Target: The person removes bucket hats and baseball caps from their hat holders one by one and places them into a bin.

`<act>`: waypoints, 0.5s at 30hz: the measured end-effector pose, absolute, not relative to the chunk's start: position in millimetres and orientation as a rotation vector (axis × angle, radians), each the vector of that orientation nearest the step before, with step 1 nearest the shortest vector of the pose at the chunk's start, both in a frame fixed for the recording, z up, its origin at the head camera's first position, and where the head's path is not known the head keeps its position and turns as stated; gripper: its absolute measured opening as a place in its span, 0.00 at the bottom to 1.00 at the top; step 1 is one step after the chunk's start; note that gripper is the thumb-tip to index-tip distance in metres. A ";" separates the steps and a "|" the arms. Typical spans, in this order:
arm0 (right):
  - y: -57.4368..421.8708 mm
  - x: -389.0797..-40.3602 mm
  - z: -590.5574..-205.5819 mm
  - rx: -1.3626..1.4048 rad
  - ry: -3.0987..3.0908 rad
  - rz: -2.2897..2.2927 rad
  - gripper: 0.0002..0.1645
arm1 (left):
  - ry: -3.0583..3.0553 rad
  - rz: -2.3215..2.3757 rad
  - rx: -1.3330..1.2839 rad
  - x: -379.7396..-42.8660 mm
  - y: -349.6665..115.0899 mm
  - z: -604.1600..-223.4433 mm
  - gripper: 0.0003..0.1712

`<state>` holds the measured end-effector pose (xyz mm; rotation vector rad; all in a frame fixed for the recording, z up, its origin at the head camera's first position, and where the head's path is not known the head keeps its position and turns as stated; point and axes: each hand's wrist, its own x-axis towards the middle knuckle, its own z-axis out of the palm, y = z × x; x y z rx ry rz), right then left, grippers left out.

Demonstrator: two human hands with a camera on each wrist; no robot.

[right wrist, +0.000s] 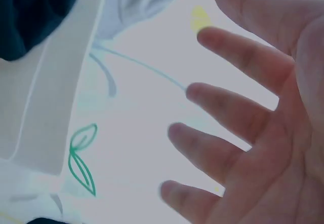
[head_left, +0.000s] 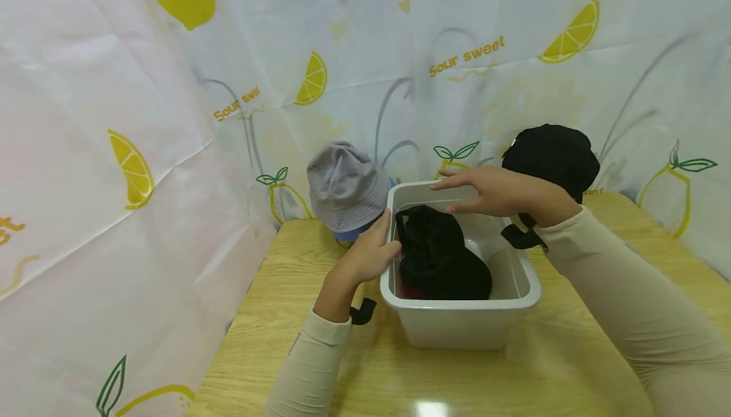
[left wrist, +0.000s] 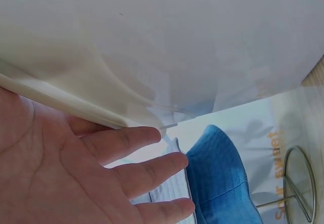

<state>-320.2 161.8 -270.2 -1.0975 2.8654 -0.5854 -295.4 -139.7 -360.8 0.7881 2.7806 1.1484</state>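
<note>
A white plastic bin (head_left: pixel 457 325) stands on the wooden table with a black cap (head_left: pixel 431 252) inside it. A bit of red (head_left: pixel 412 291) peeks out beneath the cap. My left hand (head_left: pixel 368 255) holds the bin's left rim, thumb over the edge; its other fingers stretch along the outside in the left wrist view. Over the bin's far right part hovers my right hand (head_left: pixel 502 191), its fingers spread and holding nothing in the right wrist view.
Behind the bin at left, a grey bucket hat (head_left: pixel 345 185) sits over a blue hat (left wrist: pixel 217 178), close to a metal wire stand (left wrist: pixel 298 183). A black hat (head_left: pixel 551 153) is raised at the back right. Lemon-print sheeting (head_left: pixel 354 42) hangs behind the table (head_left: pixel 274 322) and along its left.
</note>
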 end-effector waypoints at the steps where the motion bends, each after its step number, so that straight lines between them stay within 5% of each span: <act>1: 167.1 -318.7 -270.2 -1.097 2.919 -0.608 0.33 | 2.777 1.151 0.791 -295.2 -139.6 -360.5 0.51; 15: 232.0 -303.9 -302.6 -0.792 3.567 -1.053 0.29 | 2.760 1.169 0.797 -293.0 -139.9 -360.9 0.50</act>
